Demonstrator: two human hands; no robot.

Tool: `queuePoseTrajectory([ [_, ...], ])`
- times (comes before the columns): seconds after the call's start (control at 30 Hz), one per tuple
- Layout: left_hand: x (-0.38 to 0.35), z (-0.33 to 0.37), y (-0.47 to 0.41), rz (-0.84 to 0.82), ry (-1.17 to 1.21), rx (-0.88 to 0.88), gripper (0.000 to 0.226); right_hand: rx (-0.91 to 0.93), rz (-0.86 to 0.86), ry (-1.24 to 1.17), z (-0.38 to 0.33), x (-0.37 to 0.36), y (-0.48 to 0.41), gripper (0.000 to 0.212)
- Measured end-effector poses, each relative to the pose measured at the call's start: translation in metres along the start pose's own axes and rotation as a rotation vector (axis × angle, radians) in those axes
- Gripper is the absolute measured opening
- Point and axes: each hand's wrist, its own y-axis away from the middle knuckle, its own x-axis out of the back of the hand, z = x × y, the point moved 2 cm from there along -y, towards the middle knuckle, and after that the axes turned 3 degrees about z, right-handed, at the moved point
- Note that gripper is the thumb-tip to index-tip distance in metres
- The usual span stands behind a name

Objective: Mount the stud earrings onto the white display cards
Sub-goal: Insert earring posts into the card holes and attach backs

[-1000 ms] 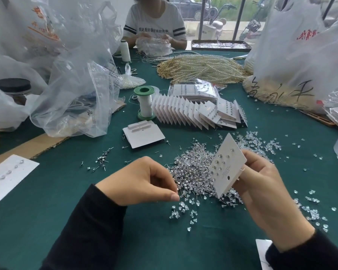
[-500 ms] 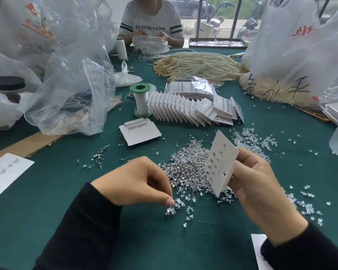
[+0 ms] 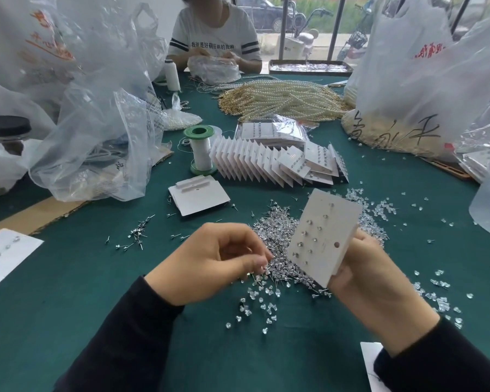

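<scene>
Left hand, grip pinched among silver stud earrings, on one or not I cannot tell, sits just left of the tilted white rectangular card the right hand clasps

The bench is covered in plain dark green cloth. A white rectangular display card is dotted with small silvery studs and marked by one dark round hole. A heap of silver metal stud earrings is glinting grey-white, and the scattered small plastic earring backs are colourless and clear. White thread is wound on a green-topped plastic spool. The long bead strands are coloured cream and tipped with gold. The long sleeves are plain black. A white short-sleeved T-shirt is banded with black sleeve stripes and printed with black lettering. A translucent white plastic bag is printed in red and inscribed in black.
</scene>
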Motion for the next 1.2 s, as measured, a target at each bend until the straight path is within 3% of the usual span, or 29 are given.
queuePoseTrajectory([
  [0.1,-0.004,0.002,0.000,0.036,0.193,-0.003,0.007,-0.111,-0.094,-0.149,0.003,-0.002,0.001,0.020],
  [0.2,-0.006,0.003,-0.002,0.113,0.296,0.007,0.006,-0.173,-0.155,-0.189,0.008,-0.004,0.002,0.053],
  [0.27,-0.007,0.003,-0.003,0.139,0.333,0.027,0.007,-0.183,-0.160,-0.163,0.010,-0.006,0.002,0.058],
  [0.37,-0.006,0.001,-0.002,0.144,0.432,0.080,0.013,-0.178,-0.154,-0.083,0.011,-0.009,0.002,0.041],
  [0.47,-0.005,0.003,-0.002,0.144,0.506,0.080,0.015,-0.178,-0.180,-0.022,0.013,-0.008,0.002,0.046],
  [0.53,-0.006,0.005,-0.003,0.165,0.471,0.055,0.015,-0.201,-0.213,0.004,0.016,-0.008,0.003,0.050],
  [0.8,-0.009,0.002,-0.004,0.164,0.381,0.048,0.007,-0.184,-0.250,0.110,0.017,-0.011,0.008,0.025],
  [1.03,-0.013,-0.002,-0.006,0.232,0.350,0.120,0.008,0.049,-0.104,0.362,0.015,-0.015,0.012,0.013],
  [1.1,-0.014,-0.003,-0.007,0.236,0.357,0.136,0.008,0.235,-0.019,0.555,0.015,-0.015,0.011,0.004],
  [1.2,-0.014,-0.004,-0.006,0.164,0.442,0.200,0.024,0.569,0.090,0.874,0.016,-0.015,0.009,0.018],
])
